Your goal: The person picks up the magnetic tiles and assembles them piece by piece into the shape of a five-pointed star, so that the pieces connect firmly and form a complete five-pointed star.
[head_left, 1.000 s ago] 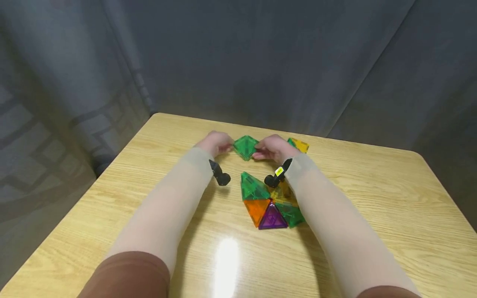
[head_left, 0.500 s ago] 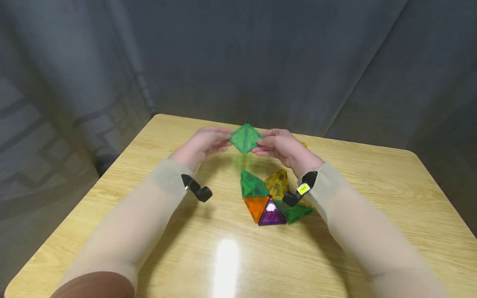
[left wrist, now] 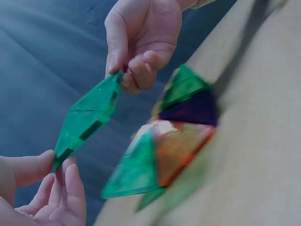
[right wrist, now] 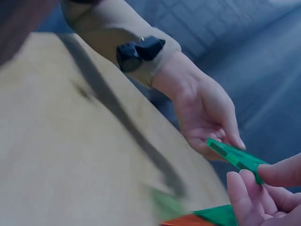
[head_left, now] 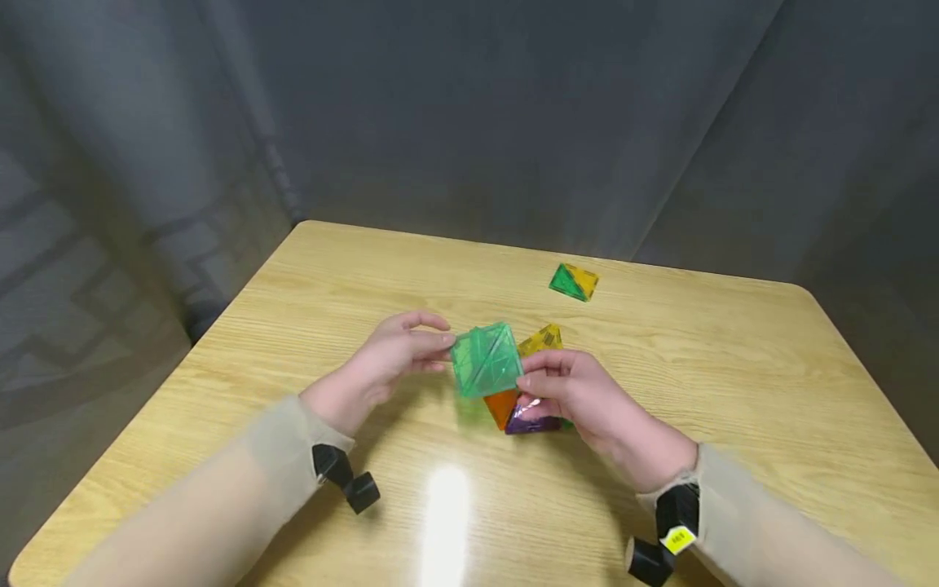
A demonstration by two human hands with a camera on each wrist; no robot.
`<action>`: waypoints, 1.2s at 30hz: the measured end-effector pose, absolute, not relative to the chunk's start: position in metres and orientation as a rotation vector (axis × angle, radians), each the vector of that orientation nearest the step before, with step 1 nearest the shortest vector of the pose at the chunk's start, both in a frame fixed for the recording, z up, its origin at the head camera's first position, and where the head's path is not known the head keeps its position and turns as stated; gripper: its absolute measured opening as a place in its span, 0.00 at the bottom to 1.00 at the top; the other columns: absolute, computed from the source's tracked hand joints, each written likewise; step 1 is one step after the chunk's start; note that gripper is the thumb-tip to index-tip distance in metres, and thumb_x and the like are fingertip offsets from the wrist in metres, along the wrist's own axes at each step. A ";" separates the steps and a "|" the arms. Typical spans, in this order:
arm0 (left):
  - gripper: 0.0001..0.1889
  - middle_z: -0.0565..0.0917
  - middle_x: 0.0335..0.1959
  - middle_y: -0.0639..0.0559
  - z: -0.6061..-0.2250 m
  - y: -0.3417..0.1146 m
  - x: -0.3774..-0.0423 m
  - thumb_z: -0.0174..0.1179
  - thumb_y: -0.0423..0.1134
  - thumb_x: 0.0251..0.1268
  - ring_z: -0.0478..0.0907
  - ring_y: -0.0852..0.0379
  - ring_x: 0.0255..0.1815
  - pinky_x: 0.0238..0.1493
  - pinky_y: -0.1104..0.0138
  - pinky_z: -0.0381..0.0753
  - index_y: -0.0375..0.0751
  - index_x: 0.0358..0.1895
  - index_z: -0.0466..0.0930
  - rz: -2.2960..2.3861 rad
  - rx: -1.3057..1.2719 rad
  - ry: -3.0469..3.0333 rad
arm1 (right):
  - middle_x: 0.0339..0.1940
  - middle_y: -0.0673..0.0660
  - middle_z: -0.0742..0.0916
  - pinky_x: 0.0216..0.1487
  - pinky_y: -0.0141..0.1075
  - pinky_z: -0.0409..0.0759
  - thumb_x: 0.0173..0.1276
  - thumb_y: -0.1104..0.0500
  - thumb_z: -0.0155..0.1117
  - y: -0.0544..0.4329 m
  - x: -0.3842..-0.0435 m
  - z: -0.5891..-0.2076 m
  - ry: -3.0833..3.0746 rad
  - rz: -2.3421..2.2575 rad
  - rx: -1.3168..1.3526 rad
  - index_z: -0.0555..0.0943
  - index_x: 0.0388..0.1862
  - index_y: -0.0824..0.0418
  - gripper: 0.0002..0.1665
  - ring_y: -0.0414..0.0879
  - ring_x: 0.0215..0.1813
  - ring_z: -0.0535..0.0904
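Observation:
Two translucent green triangular magnetic tiles (head_left: 493, 363), joined along one edge into a diamond, are raised above the table between both hands. My left hand (head_left: 389, 359) pinches the left corner with thumb and fingers. At the opposite corner, my right hand (head_left: 590, 403) pinches the pair the same way. Below and behind stands a raised cluster of magnetic tiles: an orange triangle (head_left: 501, 408), a purple triangle (head_left: 534, 421) and yellow tiles (head_left: 544, 337). The left wrist view also shows green tiles (left wrist: 136, 169) on both sides of it. The held pair hides part of the cluster in the head view.
A flat green and yellow tile pair (head_left: 574, 282) lies near the back of the wooden table (head_left: 352, 269). Dark curtains (head_left: 469, 122) hang behind the table's far edge. Each wrist carries a black camera mount (head_left: 345, 477).
Both hands have lifted the green tile pair off the back of the table and brought it closer, over the cluster. The green and yellow pair at the back has come into full view.

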State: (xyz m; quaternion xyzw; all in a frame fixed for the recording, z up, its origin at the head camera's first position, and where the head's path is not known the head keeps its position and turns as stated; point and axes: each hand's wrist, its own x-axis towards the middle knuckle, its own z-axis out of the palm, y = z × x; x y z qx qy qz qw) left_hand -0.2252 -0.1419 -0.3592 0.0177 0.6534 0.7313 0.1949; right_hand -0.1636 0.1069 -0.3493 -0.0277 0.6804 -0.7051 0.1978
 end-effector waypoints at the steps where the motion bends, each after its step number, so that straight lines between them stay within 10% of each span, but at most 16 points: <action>1: 0.18 0.85 0.34 0.45 -0.363 -0.141 -0.221 0.61 0.26 0.65 0.84 0.55 0.32 0.36 0.67 0.85 0.25 0.56 0.71 2.045 0.037 1.822 | 0.35 0.63 0.83 0.41 0.41 0.86 0.69 0.71 0.60 0.106 -0.158 -0.353 1.881 -1.990 -0.067 0.74 0.51 0.79 0.15 0.49 0.34 0.82; 22: 0.09 0.83 0.31 0.45 -0.408 -0.115 -0.206 0.64 0.27 0.64 0.80 0.57 0.26 0.29 0.70 0.83 0.29 0.44 0.76 1.952 -0.176 1.808 | 0.36 0.66 0.83 0.44 0.46 0.85 0.69 0.75 0.56 0.086 -0.122 -0.402 1.744 -2.227 0.219 0.60 0.39 0.65 0.14 0.58 0.39 0.87; 36: 0.12 0.83 0.35 0.43 -0.411 -0.114 -0.206 0.65 0.27 0.63 0.81 0.58 0.27 0.31 0.69 0.84 0.29 0.47 0.76 1.974 -0.216 1.824 | 0.40 0.66 0.83 0.49 0.46 0.84 0.71 0.69 0.58 0.086 -0.117 -0.403 1.722 -2.189 0.244 0.61 0.53 0.73 0.19 0.60 0.47 0.85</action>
